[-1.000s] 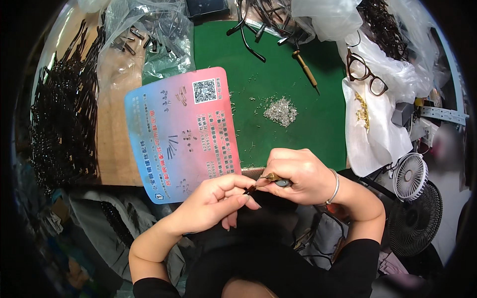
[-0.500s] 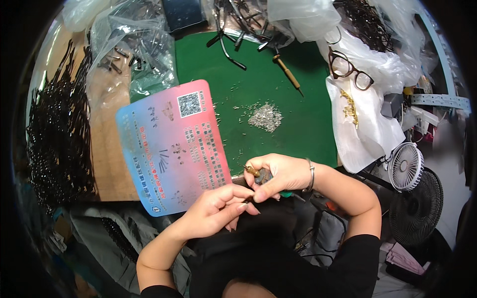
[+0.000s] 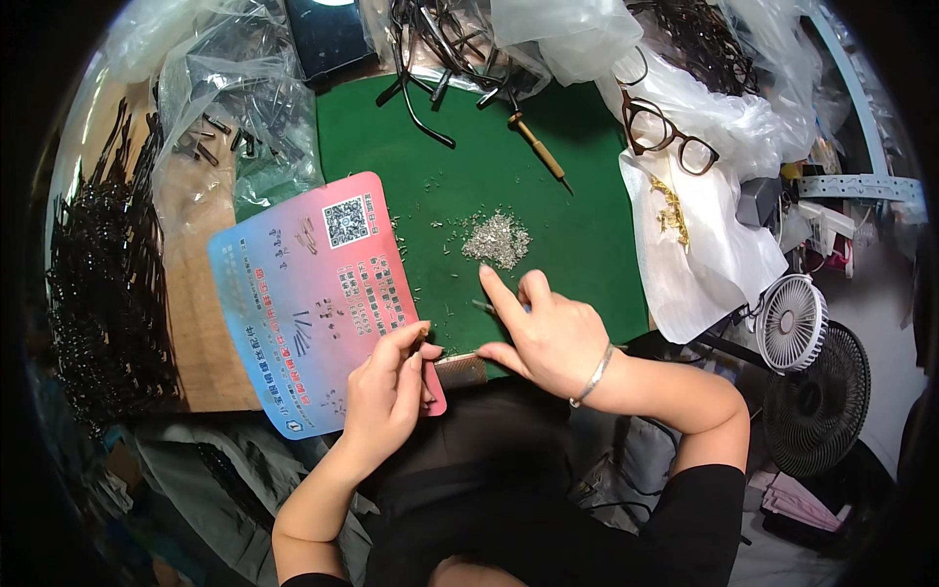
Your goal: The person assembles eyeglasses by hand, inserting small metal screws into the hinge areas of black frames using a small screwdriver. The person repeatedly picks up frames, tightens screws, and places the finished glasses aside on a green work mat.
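My right hand (image 3: 553, 338) reaches over the green mat with its index fingertip at the near edge of a heap of tiny silver screws (image 3: 497, 241). Its thumb is stretched out, while the other fingers curl round a screwdriver; only a dark end of the screwdriver (image 3: 483, 306) shows beside the index finger. Pinched between thumb and index finger of my left hand (image 3: 381, 391) is a small brown piece (image 3: 423, 335), mostly covered. That hand hovers over the lower right corner of a blue and pink printed card (image 3: 293, 313).
A brass-coloured screwdriver (image 3: 540, 152) lies on the green mat (image 3: 587, 235). Brown glasses (image 3: 670, 137) rest on white wrapping at the right, near gold-coloured small parts (image 3: 671, 210). Dark temple arms (image 3: 103, 284) pile up at the left; plastic bags (image 3: 264, 98) line the back.
My hands have parted. The right one moved forward to the screws, its index finger extended and the screwdriver tucked back. The left went left with the brown piece. The whole view shifted slightly.
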Motion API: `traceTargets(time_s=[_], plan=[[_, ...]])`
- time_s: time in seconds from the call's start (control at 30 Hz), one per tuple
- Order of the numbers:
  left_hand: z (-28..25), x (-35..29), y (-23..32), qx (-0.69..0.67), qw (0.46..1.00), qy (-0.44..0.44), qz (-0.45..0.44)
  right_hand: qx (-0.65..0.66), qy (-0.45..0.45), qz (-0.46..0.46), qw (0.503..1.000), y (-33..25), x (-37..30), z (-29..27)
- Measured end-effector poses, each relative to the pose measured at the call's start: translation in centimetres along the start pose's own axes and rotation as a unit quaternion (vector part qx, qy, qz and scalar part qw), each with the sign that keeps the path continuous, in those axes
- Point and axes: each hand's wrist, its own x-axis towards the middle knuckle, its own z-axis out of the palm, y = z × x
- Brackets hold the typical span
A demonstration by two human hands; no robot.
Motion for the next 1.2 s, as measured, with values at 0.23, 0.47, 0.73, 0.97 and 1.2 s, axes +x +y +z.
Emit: traceTargets(time_s=[0.23,0.47,0.73,0.97,1.2], plan=[[0.3,0.3,-0.4,0.011,0.999,0.017,0.029,0.184,0.000,0.047,0.982,2.2,-1.3,-1.5],[0.7,0.1,-0.6,0.061,0.996,0.038,0.053,0.061,0.062,0.029,0.996,1.4,-1.1,0.1],[0.6,0.3,-0.5,0.053,0.997,0.033,0.045,0.035,0.096,0.001,0.995,1.5,-0.4,0.8],[0.6,0.8,0.1,0.011,1.000,0.019,0.013,0.001,0.098,-0.005,0.995,1.3,-0.4,1.1],[0.7,0.9,-0.1,-0.004,1.000,0.020,-0.013,0.019,0.088,0.003,0.996,1.3,-0.2,1.1]])
